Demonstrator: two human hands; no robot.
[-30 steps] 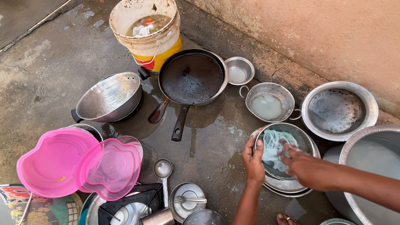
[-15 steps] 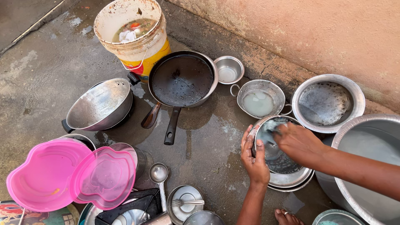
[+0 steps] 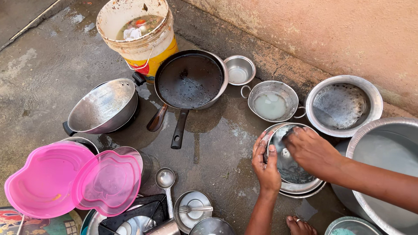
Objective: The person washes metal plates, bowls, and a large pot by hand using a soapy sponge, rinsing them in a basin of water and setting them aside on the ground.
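Left hand point(image 3: 265, 167) grips the rim of the steel bowl point(image 3: 289, 167) stacked on plates on the wet floor while my right hand point(image 3: 310, 150) scrubs inside; rinsing probably comes next.

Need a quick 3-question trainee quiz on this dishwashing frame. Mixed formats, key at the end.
1. True or false: the left hand grips the rim of the steel bowl.
2. The right hand is: A) inside the steel bowl, B) on the black frying pan, C) lifting the ladle.
3. Fill in: the plastic bucket stands next to the ____ frying pan.

Key: 1 true; 2 A; 3 black.
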